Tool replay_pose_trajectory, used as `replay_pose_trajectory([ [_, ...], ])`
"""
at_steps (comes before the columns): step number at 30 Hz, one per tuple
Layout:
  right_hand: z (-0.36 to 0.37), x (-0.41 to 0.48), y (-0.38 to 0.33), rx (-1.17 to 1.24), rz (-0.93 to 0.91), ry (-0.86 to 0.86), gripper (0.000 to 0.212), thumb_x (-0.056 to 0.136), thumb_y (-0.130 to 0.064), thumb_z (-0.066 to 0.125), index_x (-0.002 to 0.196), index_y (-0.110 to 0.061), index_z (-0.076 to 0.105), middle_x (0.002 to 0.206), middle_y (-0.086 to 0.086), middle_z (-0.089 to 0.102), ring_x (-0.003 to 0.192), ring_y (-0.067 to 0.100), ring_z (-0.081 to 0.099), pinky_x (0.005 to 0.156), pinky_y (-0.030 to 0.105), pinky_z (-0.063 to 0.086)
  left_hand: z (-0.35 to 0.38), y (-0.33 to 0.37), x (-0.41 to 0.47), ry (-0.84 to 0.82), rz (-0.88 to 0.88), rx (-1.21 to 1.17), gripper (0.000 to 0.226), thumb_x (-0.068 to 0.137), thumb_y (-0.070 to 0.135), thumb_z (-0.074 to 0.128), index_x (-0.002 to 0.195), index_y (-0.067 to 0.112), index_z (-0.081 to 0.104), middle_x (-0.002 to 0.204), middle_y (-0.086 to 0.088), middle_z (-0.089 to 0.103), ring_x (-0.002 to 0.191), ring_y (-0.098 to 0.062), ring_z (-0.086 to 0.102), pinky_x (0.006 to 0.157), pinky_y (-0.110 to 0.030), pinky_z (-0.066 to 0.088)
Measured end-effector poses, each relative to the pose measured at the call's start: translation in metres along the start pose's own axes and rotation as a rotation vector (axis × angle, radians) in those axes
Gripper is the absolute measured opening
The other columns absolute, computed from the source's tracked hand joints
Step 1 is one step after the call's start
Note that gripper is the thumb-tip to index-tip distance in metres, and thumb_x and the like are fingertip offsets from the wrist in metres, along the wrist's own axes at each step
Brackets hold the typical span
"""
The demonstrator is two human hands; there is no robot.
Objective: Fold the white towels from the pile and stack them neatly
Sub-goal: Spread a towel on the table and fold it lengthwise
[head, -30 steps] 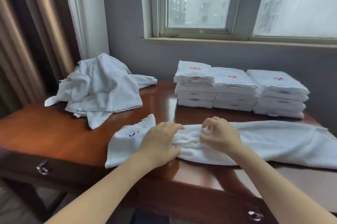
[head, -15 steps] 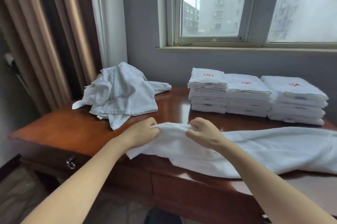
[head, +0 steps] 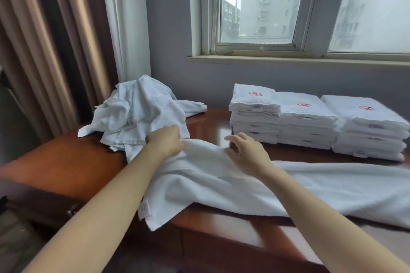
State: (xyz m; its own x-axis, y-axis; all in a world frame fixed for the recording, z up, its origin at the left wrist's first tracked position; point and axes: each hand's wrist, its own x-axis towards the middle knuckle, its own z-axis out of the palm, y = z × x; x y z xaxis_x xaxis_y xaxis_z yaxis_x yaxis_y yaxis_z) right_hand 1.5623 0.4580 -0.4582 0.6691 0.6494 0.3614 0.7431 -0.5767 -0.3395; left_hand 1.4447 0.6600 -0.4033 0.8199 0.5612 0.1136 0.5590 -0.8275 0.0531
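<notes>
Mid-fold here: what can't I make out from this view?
Head view only.
towel: its right end runs off the frame edge.
left hand: grip fingertips hidden behind its own knuckles.
pile: towel count lost in crumples.
red marks on the stacks: too small to read.

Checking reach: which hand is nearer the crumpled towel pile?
Left. The left hand grips the long towel right at the front edge of the pile; the right hand is farther right, toward the folded stacks.

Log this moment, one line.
towel: fold raised | left hand: grips fold | right hand: loose over towel | folded stacks: three behind | pile: unfolded, left
</notes>
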Motion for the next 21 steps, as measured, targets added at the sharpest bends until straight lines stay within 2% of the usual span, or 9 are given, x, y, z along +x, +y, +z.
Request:
replay_pose_trajectory([
  [1, 0.005, 0.000, 0.004, -0.026, -0.009, -0.021, 0.037, 0.097, -0.036, 0.052, 0.133, -0.029, 0.056, 0.126, -0.004, 0.056, 0.117, 0.021, 0.053, 0.092, 0.033, 0.038, 0.010, 0.002, 0.002, 0.071, 0.019, 0.054, 0.033, 0.090, 0.023, 0.051, 0.124, 0.022, 0.051, 0.124, -0.002, 0.054, 0.112, -0.023, 0.054, 0.082, -0.035, 0.044],
  [3, 0.012, -0.004, 0.014, -0.009, -0.017, -0.032, 0.039, 0.096, -0.029, 0.051, 0.135, -0.027, 0.055, 0.132, -0.004, 0.055, 0.123, 0.021, 0.051, 0.098, 0.032, 0.036, 0.030, 0.011, 0.002, 0.163, 0.104, -0.066, 0.044, 0.091, 0.017, 0.050, 0.135, 0.023, 0.046, 0.137, -0.003, 0.047, 0.123, -0.025, 0.048, 0.092, -0.038, 0.042],
  [6, 0.011, -0.013, 0.029, 0.022, -0.016, -0.031, 0.039, 0.094, -0.021, 0.053, 0.132, -0.024, 0.059, 0.133, -0.005, 0.055, 0.124, 0.019, 0.049, 0.099, 0.031, 0.039, 0.056, 0.034, -0.008, 0.146, 0.296, -0.307, 0.039, 0.091, 0.024, 0.053, 0.130, 0.027, 0.053, 0.136, 0.005, 0.049, 0.126, -0.018, 0.046, 0.096, -0.034, 0.042],
  [9, -0.001, -0.028, 0.049, -0.014, 0.033, 0.025, 0.032, 0.094, -0.022, 0.055, 0.126, -0.024, 0.062, 0.129, -0.007, 0.056, 0.123, 0.016, 0.048, 0.091, 0.030, 0.043, 0.076, 0.064, -0.021, 0.104, 0.431, -0.359, 0.031, 0.093, 0.029, 0.052, 0.124, 0.029, 0.058, 0.133, 0.009, 0.053, 0.128, -0.013, 0.043, 0.097, -0.030, 0.040],
  [12, -0.017, -0.046, 0.072, -0.057, 0.136, 0.008, 0.029, 0.095, -0.023, 0.053, 0.123, -0.026, 0.062, 0.124, -0.010, 0.057, 0.120, 0.013, 0.048, 0.087, 0.031, 0.045, 0.087, 0.095, -0.028, 0.059, 0.505, -0.405, 0.029, 0.096, 0.035, 0.050, 0.123, 0.031, 0.060, 0.131, 0.010, 0.055, 0.125, -0.011, 0.046, 0.099, -0.031, 0.041],
  [17, -0.049, -0.086, 0.117, -0.166, 0.350, -0.021, 0.030, 0.097, -0.025, 0.048, 0.123, -0.025, 0.062, 0.124, -0.005, 0.058, 0.115, 0.019, 0.053, 0.087, 0.033, 0.045, 0.089, 0.152, -0.034, -0.061, 0.608, -0.364, 0.039, 0.099, 0.048, 0.042, 0.132, 0.032, 0.055, 0.138, 0.010, 0.051, 0.127, -0.013, 0.045, 0.101, -0.033, 0.041],
  [19, -0.061, -0.103, 0.133, -0.212, 0.425, -0.040, 0.031, 0.097, -0.032, 0.046, 0.123, -0.024, 0.061, 0.128, -0.004, 0.057, 0.115, 0.022, 0.053, 0.092, 0.034, 0.044, 0.089, 0.174, -0.037, -0.100, 0.632, -0.316, 0.043, 0.099, 0.049, 0.039, 0.135, 0.030, 0.053, 0.139, 0.007, 0.048, 0.129, -0.017, 0.045, 0.100, -0.036, 0.041],
  [21, -0.073, -0.118, 0.146, -0.242, 0.513, -0.091, 0.036, 0.097, -0.039, 0.043, 0.127, -0.025, 0.057, 0.135, -0.003, 0.052, 0.121, 0.022, 0.049, 0.101, 0.038, 0.039, 0.092, 0.196, -0.042, -0.148, 0.639, -0.191, 0.052, 0.098, 0.054, 0.034, 0.142, 0.029, 0.045, 0.150, 0.000, 0.039, 0.139, -0.023, 0.035, 0.108, -0.041, 0.033],
])
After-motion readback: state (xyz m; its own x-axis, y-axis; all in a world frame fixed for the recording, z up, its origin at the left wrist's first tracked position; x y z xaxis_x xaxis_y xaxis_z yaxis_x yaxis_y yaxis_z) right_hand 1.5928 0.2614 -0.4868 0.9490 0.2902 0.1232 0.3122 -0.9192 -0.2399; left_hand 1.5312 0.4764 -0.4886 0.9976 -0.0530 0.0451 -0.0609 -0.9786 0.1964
